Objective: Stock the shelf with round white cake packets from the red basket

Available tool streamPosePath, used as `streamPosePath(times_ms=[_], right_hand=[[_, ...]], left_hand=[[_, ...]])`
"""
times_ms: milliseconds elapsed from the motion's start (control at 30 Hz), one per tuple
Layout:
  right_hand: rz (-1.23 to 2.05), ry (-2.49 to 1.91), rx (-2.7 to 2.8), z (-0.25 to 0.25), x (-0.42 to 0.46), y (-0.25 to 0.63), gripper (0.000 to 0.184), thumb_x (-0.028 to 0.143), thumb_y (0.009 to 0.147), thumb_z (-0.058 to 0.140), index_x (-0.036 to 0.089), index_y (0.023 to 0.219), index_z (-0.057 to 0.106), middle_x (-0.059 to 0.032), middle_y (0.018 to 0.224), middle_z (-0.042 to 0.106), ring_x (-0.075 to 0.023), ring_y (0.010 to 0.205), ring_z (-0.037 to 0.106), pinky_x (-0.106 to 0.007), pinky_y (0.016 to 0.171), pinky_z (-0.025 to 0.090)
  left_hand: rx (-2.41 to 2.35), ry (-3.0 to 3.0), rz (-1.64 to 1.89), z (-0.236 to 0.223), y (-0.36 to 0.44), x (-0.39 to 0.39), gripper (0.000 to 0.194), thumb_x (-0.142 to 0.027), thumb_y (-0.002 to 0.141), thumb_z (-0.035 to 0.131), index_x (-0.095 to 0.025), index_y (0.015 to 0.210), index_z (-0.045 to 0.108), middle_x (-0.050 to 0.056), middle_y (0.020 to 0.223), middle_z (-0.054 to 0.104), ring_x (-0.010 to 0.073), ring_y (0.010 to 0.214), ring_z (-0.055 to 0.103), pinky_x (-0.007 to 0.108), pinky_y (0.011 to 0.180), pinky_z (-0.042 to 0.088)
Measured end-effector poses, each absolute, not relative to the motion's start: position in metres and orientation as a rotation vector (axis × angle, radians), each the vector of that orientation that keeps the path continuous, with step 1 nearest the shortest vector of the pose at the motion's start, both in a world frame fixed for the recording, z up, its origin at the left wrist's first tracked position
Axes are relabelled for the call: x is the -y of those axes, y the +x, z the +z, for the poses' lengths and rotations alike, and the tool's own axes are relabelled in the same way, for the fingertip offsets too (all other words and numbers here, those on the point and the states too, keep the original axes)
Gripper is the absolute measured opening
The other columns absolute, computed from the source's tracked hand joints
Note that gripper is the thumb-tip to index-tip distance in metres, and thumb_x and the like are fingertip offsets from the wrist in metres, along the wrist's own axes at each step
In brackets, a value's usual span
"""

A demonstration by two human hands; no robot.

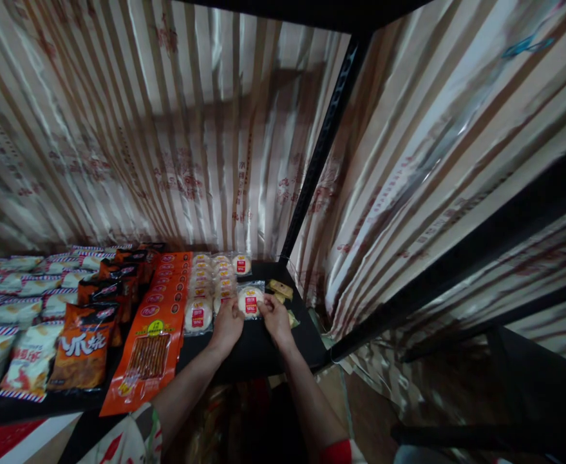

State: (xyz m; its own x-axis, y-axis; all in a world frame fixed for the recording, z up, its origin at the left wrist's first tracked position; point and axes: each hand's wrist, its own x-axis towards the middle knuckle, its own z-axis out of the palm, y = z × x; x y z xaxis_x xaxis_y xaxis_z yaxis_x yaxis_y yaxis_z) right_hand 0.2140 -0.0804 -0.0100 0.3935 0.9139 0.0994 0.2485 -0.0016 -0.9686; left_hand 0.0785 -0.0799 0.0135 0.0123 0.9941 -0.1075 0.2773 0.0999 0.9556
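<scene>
Between my two hands is a round white packaged cake (250, 301) in a clear wrapper with a red label. My left hand (228, 324) pinches its left edge, and my right hand (273, 316) grips the right edge with fingers closed. It is held just over the black shelf (251, 351), at the front of a column with another wrapped cake (242, 263) behind. To the left, more of the same cakes (198, 313) lie in overlapping rows. Small yellowish packets (281, 289) lie right of my right hand, partly hidden by it.
Orange flat packs of brown sticks (147, 357) lie overlapped left of the cakes. Further left stand orange snack bags (84, 348) and white snack bags (30, 361) in rows. A black upright post (319, 148) rises at the shelf's back right corner, before striped curtains (190, 129).
</scene>
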Motion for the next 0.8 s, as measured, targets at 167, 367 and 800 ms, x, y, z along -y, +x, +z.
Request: streamPosePath(times_ms=[167,367,800], right_hand=[[0.675,-1.604,1.079,-0.006,0.058,0.222,0.030,0.036,0.066,0.053,0.015,0.087,0.062,-0.0057,0.076,0.066,-0.0190,0.068,0.062,-0.030,0.065,0.048],[0.495,-1.715,1.207,0.011,0.039,0.227,0.025,0.027,0.073,0.048,0.015,0.089,0.063,-0.0053,0.079,0.067,-0.0177,0.073,0.061,-0.027,0.070,0.045],[0.276,-1.915,1.339,-0.004,-0.009,0.223,0.029,0.016,0.076,0.045,0.014,0.099,0.063,-0.0111,0.088,0.063,-0.0203,0.082,0.058,-0.028,0.076,0.042]], left_hand=[[-1.441,1.336,0.974,0.015,0.094,0.063,0.036,-0.014,0.072,0.049,-0.017,0.106,0.058,0.009,0.097,0.066,0.0190,0.088,0.060,0.031,0.080,0.045],[-1.455,1.344,0.926,0.024,0.112,0.051,0.041,-0.016,0.074,0.046,-0.015,0.115,0.052,0.010,0.103,0.065,0.0198,0.095,0.060,0.032,0.084,0.044],[-1.402,1.435,0.901,0.027,0.126,0.034,0.036,-0.024,0.080,0.040,-0.017,0.112,0.055,0.009,0.128,0.051,0.0211,0.123,0.039,0.034,0.104,0.026]])
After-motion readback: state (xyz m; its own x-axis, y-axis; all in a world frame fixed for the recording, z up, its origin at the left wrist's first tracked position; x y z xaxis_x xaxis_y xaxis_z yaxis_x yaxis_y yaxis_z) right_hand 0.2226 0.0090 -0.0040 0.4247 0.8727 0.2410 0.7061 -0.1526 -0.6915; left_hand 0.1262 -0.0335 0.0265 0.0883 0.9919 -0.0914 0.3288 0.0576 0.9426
